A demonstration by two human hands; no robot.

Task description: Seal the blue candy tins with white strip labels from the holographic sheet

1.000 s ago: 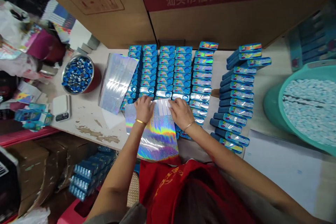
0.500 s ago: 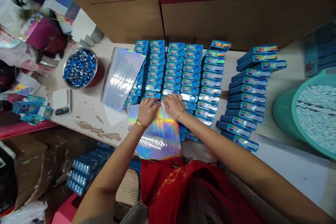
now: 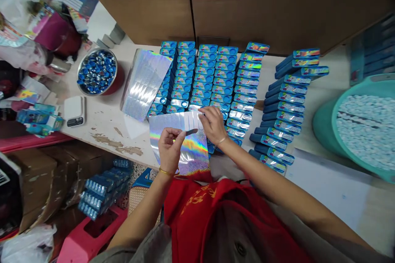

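Note:
A shiny holographic sticker sheet point(image 3: 179, 154) lies across the near edge of the table, over the front of several blue boxes. Near its top edge, pale bare strips point(image 3: 191, 121) show where the backing is exposed. My left hand point(image 3: 170, 148) is above the sheet, thumb and forefinger pinched on a small dark-looking sticker strip point(image 3: 191, 131). At the sheet's upper right corner, my right hand point(image 3: 213, 123) has its thumb and fingers closed on the edge. Upright blue boxes point(image 3: 202, 86) stand in rows just beyond both hands.
Left of the rows lies another stack of holographic sheets point(image 3: 142, 86). Beyond it are a metal bowl of blue caps point(image 3: 97, 74) and a white scale point(image 3: 74, 111). A green tub of small white pieces point(image 3: 327, 119) stands at right. Large cartons point(image 3: 277, 24) wall the back.
My hands, close together at the sheet's top edge before, are now apart. The left has come down and left with the sticker strip; the right has shifted slightly right.

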